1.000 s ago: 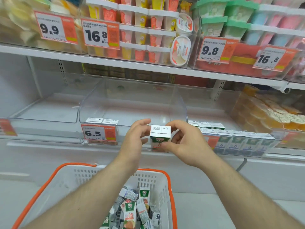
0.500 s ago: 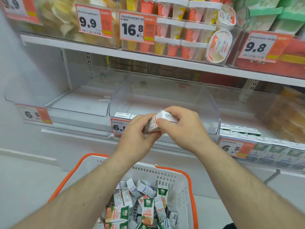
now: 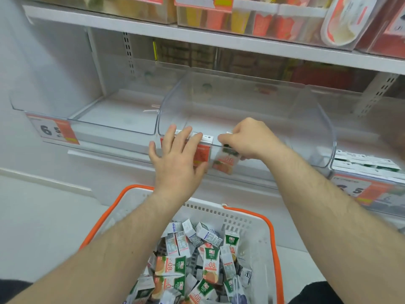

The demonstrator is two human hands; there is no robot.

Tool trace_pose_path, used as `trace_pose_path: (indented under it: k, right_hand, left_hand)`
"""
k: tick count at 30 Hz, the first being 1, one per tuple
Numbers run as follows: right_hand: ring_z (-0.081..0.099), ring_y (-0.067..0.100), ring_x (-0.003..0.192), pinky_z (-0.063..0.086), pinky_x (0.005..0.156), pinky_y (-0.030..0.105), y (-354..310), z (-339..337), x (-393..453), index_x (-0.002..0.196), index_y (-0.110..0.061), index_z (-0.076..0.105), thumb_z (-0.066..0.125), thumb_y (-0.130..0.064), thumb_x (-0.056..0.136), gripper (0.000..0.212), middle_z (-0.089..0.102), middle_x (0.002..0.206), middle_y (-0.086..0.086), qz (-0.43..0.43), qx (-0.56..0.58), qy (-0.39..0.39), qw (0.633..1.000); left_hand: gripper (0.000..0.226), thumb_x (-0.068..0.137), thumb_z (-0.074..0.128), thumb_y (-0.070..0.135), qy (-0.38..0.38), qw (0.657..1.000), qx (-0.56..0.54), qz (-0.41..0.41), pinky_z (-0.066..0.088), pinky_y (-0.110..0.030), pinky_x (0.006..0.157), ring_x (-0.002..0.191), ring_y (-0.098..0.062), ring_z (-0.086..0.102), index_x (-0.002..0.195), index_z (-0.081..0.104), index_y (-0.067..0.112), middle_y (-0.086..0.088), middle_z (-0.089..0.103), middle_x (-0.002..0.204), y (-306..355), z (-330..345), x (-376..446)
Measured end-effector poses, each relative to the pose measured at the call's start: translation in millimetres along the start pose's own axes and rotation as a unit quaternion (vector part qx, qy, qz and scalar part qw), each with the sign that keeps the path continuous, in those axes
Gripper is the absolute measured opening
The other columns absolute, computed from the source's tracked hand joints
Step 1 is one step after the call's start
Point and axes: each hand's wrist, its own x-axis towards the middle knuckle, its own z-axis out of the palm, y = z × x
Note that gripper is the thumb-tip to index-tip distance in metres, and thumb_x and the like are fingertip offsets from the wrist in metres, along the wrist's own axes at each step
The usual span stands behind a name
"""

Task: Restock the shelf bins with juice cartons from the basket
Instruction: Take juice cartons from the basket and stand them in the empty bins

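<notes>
Right hand (image 3: 247, 139): its fingers are curled around the top of one juice carton (image 3: 225, 160) and grip it; the hand reaches over the front wall of the middle bin (image 3: 285, 119).
Juice carton: it is inside the middle bin, right behind the clear front wall, near the front left corner; it looks upside down, because the print "08" reads reversed.
Left hand (image 3: 177, 159): its fingers are straight and spread, holding nothing; the fingertips lie on the front edge of the middle bin, over the orange price tag (image 3: 202, 154).
Cartons in the bin (image 3: 207, 138): white tops of other cartons show just behind the left fingertips, at the front left corner of the bin.
Basket (image 3: 271, 233): white with an orange rim, it stands below both forearms, in front of the shelf; many juice cartons (image 3: 210, 264) lie in it in a loose heap.
Left bin (image 3: 87, 115): clear, beside the middle bin, with a price tag "6.5" (image 3: 52, 130) at its front.
Right bin (image 3: 368, 170): rows of cartons stand in it, at the right edge of the shelf.
Upper shelf (image 3: 197, 36): it carries clear boxes with cups, partly blurred.
</notes>
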Motion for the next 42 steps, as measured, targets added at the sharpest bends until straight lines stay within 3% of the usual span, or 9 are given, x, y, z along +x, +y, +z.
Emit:
trace_pose_path:
  k: [10, 17, 21, 24, 26, 29, 34, 38, 42]
  right_hand:
    - [0.07, 0.033, 0.073, 0.059, 0.075, 0.038, 2, -5, 14, 0.086, -0.004, 0.068, 0.049, -0.03, 0.101, 0.035, 0.075, 0.079, 0.016, -0.022, 0.124, -0.171, 0.977]
    - [0.068, 0.025, 0.081, 0.048, 0.077, 0.036, -2, -6, 5, 0.13, -0.019, 0.053, 0.027, -0.049, 0.104, 0.047, 0.069, 0.103, 0.001, -0.029, 0.05, -0.168, 0.984]
    - [0.061, 0.031, 0.093, 0.042, 0.074, 0.035, 3, 13, -4, 0.1, -0.013, 0.065, 0.039, -0.049, 0.097, 0.044, 0.066, 0.1, 0.008, -0.133, -0.051, 0.162, 0.976]
    - [0.054, 0.032, 0.068, 0.04, 0.062, 0.037, 9, 45, -30, 0.074, -0.006, 0.062, 0.054, -0.023, 0.084, 0.022, 0.059, 0.071, 0.01, -0.367, -0.031, 0.375, 0.851]
    - [0.052, 0.03, 0.061, 0.04, 0.059, 0.035, 17, 74, -52, 0.067, -0.008, 0.061, 0.055, -0.018, 0.081, 0.019, 0.056, 0.063, 0.007, -0.442, -0.032, 0.324, 0.836]
    - [0.057, 0.027, 0.062, 0.046, 0.058, 0.031, 42, 116, -77, 0.069, -0.012, 0.063, 0.047, -0.026, 0.082, 0.026, 0.059, 0.063, 0.002, -0.407, -0.069, 0.167, 0.895]
    - [0.061, 0.024, 0.094, 0.052, 0.076, 0.035, 80, 168, -101, 0.101, -0.018, 0.067, 0.052, -0.031, 0.093, 0.021, 0.067, 0.101, 0.003, -0.155, -0.196, -0.278, 0.928]
    - [0.062, 0.022, 0.087, 0.055, 0.081, 0.036, 93, 208, -118, 0.098, -0.01, 0.066, 0.05, -0.04, 0.097, 0.034, 0.066, 0.106, 0.009, -0.053, -0.241, -0.429, 0.869]
    - [0.06, 0.023, 0.08, 0.051, 0.07, 0.031, 100, 234, -134, 0.141, -0.008, 0.044, 0.051, -0.059, 0.093, 0.071, 0.054, 0.135, 0.013, 0.067, -0.18, -0.466, 0.864]
  left_hand:
    - [0.07, 0.066, 0.083, 0.031, 0.026, 0.999, -0.045, 0.003, 0.037, -0.062, 0.097, 0.136, -0.027, 0.03, 0.129, 0.055, 0.021, -0.003, 0.053, 0.138, -3, 8, 0]
    - [0.073, 0.077, 0.071, 0.037, -0.039, 0.997, -0.06, -0.023, 0.013, -0.065, 0.112, 0.148, -0.02, 0.008, 0.143, 0.042, 0.028, 0.003, 0.03, 0.157, 3, -6, 0]
    - [0.071, 0.072, 0.065, 0.04, 0.028, 0.996, -0.082, -0.014, 0.015, -0.062, 0.11, 0.144, -0.026, 0.017, 0.138, 0.045, 0.028, -0.001, 0.026, 0.153, -1, -14, -16]
    - [0.061, 0.068, 0.06, 0.039, 0.105, 0.989, -0.104, -0.008, 0.027, -0.046, 0.103, 0.123, -0.027, 0.035, 0.125, 0.047, 0.024, -0.002, 0.033, 0.131, -11, -9, -40]
    - [0.052, 0.07, 0.057, 0.036, 0.085, 0.991, -0.108, -0.005, 0.029, -0.037, 0.093, 0.112, -0.026, 0.042, 0.118, 0.05, 0.021, -0.004, 0.042, 0.12, -22, 0, -58]
    - [0.034, 0.079, 0.061, 0.024, -0.179, 0.974, -0.126, -0.053, 0.04, -0.034, 0.084, 0.094, -0.023, 0.056, 0.113, 0.059, 0.019, 0.004, 0.058, 0.1, -43, 12, -89]
    - [0.021, 0.087, 0.059, 0.032, -0.618, 0.784, -0.038, -0.053, 0.051, -0.031, 0.077, 0.091, -0.026, 0.063, 0.1, 0.065, 0.017, -0.008, 0.065, 0.1, -62, 32, -146]
    - [0.027, 0.091, 0.053, 0.042, -0.664, 0.745, -0.006, -0.061, 0.036, -0.03, 0.063, 0.069, -0.021, 0.045, 0.081, 0.05, 0.018, -0.004, 0.049, 0.079, -63, 43, -173]
    - [0.054, 0.078, 0.057, 0.07, -0.688, 0.72, 0.024, -0.086, 0.04, -0.031, 0.064, 0.062, -0.019, 0.047, 0.074, 0.052, 0.016, -0.001, 0.051, 0.069, -55, 50, -185]
